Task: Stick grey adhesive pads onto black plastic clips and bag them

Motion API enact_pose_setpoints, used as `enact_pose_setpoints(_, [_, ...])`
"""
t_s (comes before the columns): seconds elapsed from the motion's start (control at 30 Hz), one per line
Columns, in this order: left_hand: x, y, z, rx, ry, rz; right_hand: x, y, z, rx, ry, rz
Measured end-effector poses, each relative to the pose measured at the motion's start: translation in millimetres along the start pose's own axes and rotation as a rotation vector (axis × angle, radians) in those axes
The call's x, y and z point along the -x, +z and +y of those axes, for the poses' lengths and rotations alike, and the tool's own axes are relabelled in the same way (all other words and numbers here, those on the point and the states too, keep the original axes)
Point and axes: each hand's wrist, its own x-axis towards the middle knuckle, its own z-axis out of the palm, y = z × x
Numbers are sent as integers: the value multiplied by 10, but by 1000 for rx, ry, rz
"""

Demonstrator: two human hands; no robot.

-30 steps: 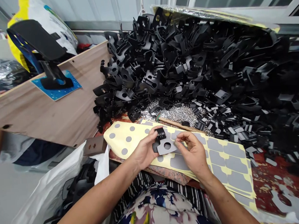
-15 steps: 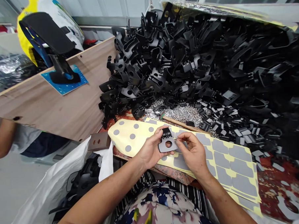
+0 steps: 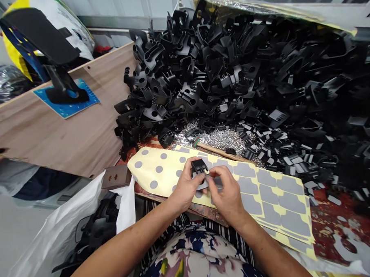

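Just below the centre of the view, my left hand [image 3: 186, 188] grips a black plastic part [image 3: 199, 166] with a clip-like top and a flat grey face. My left thumb lies across that face. From the right, my right hand [image 3: 225, 192] meets the part with thumb and index finger pinched at its edge; what the fingertips hold is too small to make out. Beneath both hands lie yellow backing sheets [image 3: 171, 178] with grey round stickers at the left and larger grey shaped stickers [image 3: 294, 184] at the right.
Black plastic parts [image 3: 212, 68] are heaped behind, with silver metal pieces [image 3: 224, 140] and a wooden-handled tool [image 3: 217, 149] before them. A wooden board [image 3: 65, 139] stands left, above a white sack [image 3: 63, 225] of black parts. A brown block [image 3: 115, 176] sits beside the sheets.
My left thumb has moved onto the face of the black part, covering its hole. My right fingertips have come closer and now meet the part. The whole view has shifted slightly.
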Motion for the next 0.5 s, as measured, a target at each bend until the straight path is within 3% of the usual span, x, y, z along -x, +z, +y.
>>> enact_pose_setpoints(0.17, [-9, -46, -140, -137, 126, 128, 89, 30, -38, 365, -280, 41])
enact_pose_setpoints(0.23, [1, -53, -124, -103, 131, 79, 66, -26, -47, 454, -243, 99])
enact_pose_setpoints(0.3, [30, -53, -39, -52, 95, -15, 13, -104, -45, 375, -67, 93])
enact_pose_setpoints(0.4, [171, -144, 261, -51, 30, -184, -112, -211, -18, 1, 197, -172])
enact_pose_setpoints(0.5, [520, -546, 726, -166, 5, -295, -352, -254, 50, -247, 219, -564])
